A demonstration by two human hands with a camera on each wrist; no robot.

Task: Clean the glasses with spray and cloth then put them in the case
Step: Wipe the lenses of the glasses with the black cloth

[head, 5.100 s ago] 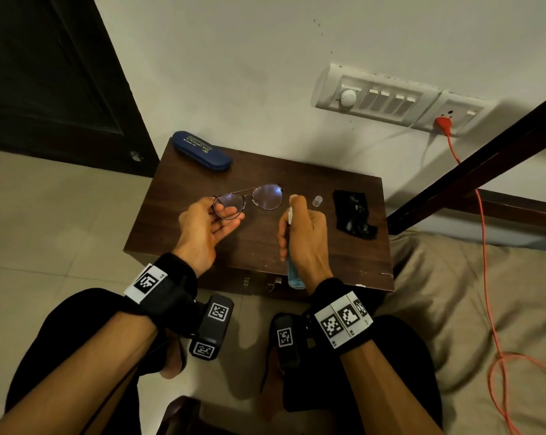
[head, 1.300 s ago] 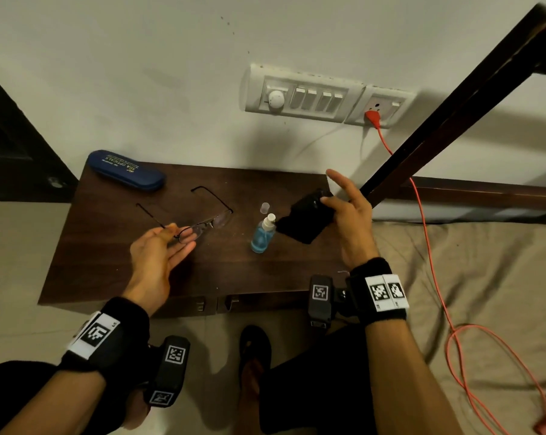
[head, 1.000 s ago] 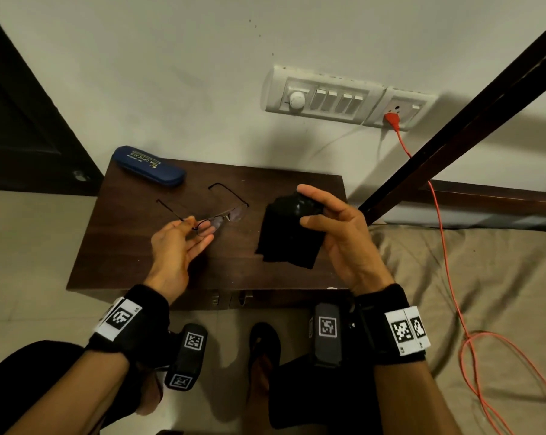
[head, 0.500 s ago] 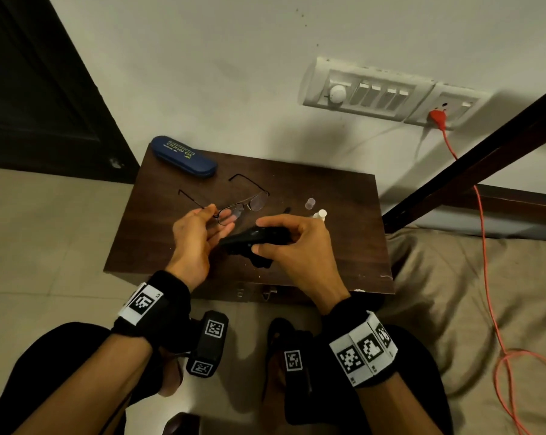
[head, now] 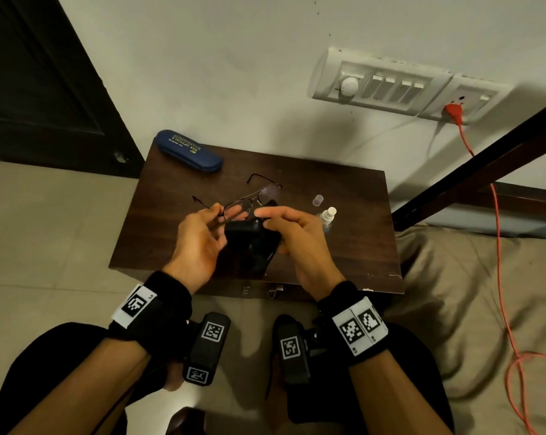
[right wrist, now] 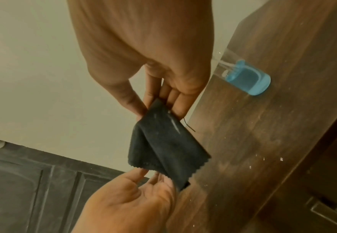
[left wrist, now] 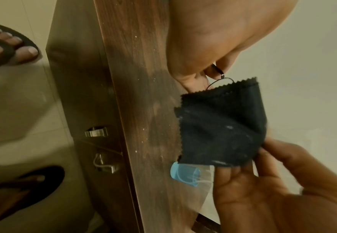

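Observation:
Over the dark wooden table (head: 344,255) my left hand (head: 227,215) pinches the thin-framed glasses (head: 267,193) at the left lens rim, temples unfolded and pointing away. My right hand (head: 265,219) pinches a black cloth (head: 251,246) at its top, right by the held lens; the cloth hangs between both palms. The left wrist view shows the cloth (left wrist: 221,126) covering most of the lens, with a bit of wire rim (left wrist: 221,79) showing. The blue spray bottle (head: 328,215) stands to the right, uncapped. The closed blue case (head: 190,151) lies at the table's far left corner.
The bottle's clear cap (head: 318,200) stands just behind the bottle. A dark bed rail (head: 472,171) slants past the table's right side, with bedding (head: 469,293) below it. An orange cable (head: 499,233) hangs from the wall socket. My feet in sandals (left wrist: 8,47) are under the table front.
My right hand picked up the black cloth from the right of the table and carried it left to the glasses. My left hand has kept the glasses in place throughout.

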